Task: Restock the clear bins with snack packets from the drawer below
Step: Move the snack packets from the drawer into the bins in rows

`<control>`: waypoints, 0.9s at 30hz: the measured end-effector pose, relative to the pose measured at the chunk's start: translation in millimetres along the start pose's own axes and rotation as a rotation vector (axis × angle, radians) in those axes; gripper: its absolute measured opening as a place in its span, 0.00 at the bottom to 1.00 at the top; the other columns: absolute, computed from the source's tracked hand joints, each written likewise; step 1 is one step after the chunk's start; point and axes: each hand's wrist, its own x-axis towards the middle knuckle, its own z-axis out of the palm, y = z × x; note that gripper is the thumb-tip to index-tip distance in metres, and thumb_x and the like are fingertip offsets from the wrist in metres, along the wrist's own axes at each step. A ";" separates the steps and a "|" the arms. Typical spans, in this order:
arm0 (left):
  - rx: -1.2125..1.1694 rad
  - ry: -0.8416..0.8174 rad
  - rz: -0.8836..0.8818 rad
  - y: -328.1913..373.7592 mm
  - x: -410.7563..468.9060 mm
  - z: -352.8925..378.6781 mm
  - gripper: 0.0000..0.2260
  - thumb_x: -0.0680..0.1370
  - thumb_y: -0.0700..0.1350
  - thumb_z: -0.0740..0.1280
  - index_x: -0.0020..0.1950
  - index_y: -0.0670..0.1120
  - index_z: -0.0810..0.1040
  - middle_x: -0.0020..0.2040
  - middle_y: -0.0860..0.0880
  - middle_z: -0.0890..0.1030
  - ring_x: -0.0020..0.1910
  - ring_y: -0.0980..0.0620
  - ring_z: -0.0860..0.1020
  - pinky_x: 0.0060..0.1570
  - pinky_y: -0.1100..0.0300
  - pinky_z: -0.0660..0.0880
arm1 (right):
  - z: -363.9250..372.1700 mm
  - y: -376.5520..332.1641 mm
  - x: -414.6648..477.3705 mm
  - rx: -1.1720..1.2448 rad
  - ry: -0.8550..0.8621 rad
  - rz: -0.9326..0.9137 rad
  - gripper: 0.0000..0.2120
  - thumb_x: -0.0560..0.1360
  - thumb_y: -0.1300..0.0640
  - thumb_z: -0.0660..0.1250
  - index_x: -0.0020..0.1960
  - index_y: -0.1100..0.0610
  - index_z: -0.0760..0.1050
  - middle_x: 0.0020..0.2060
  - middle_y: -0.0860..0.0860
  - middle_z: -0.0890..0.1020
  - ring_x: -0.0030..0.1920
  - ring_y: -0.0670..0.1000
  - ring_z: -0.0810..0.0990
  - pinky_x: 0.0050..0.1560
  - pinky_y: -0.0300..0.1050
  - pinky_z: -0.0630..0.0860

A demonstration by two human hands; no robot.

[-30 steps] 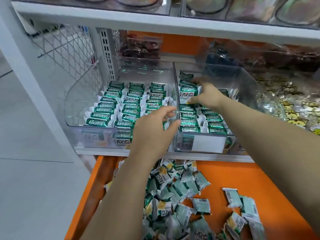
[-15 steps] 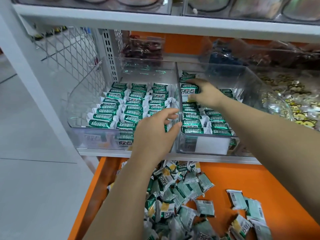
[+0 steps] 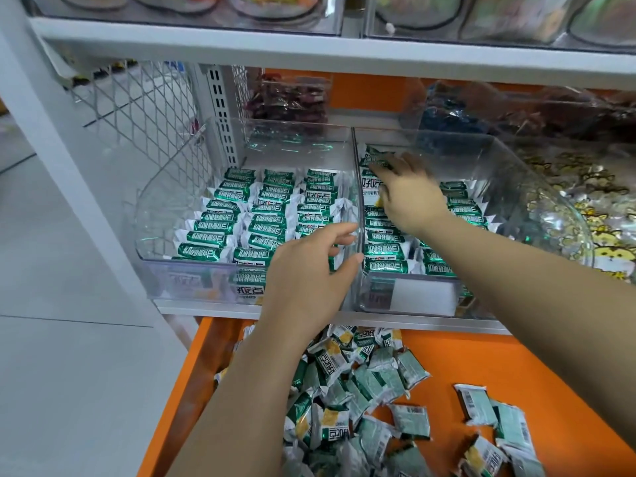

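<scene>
Reaching deeper than a second ago, the right grip (image 3: 409, 197) has slid from the middle of the right bin (image 3: 516, 173) to its back left corner. Its fingers now lie on a tilted packet (image 3: 373, 156) beside the wall (image 3: 360, 208) between the bins. They stretch forward and are blurred, and the thumb is hidden, so I cannot tell whether they pinch the packet or only press it down. The left grip (image 3: 309, 273) has stayed at the front of the left bin (image 3: 192, 280). Its fingers are loosely curled and apart, touching that wall and holding nothing.

The bins sit side by side on the shelf (image 3: 241, 309), each lined with rows of green packets (image 3: 254, 215). The drawer (image 3: 481, 366) stands open just below, with a loose heap (image 3: 361, 383) of packets in it.

The shift to the back most likely means a packet is being seated at the far end of the right bin's left row, so that row is close to full length. Restocking looks well along but not finished: the heap is still large and both bins have height to spare. Next, a grip will probably need to drop to the drawer for more.
</scene>
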 end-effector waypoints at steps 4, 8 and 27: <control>-0.008 0.007 -0.007 0.2 0.0 0.5 0.17 0.78 0.51 0.66 0.67 0.59 0.73 0.53 0.65 0.78 0.54 0.63 0.76 0.62 0.49 0.71 | 0.2 5.3 9.0 -0.036 -0.124 -0.011 0.25 0.80 0.53 0.54 0.76 0.50 0.57 0.74 0.55 0.60 0.76 0.57 0.52 0.75 0.60 0.49; -0.009 0.013 -0.014 -0.7 0.2 2.2 0.17 0.78 0.52 0.65 0.66 0.59 0.72 0.52 0.65 0.78 0.53 0.63 0.76 0.62 0.48 0.71 | -10.0 -1.6 11.4 0.004 -0.214 0.029 0.28 0.79 0.51 0.54 0.77 0.55 0.53 0.74 0.58 0.62 0.73 0.58 0.58 0.71 0.55 0.60; 0.016 0.132 0.099 -3.7 -7.8 5.3 0.17 0.79 0.44 0.63 0.67 0.53 0.74 0.59 0.56 0.79 0.57 0.54 0.75 0.60 0.46 0.72 | -30.4 -9.1 -31.6 -0.003 -0.132 -0.113 0.25 0.82 0.47 0.53 0.77 0.48 0.53 0.76 0.51 0.59 0.76 0.56 0.50 0.74 0.61 0.45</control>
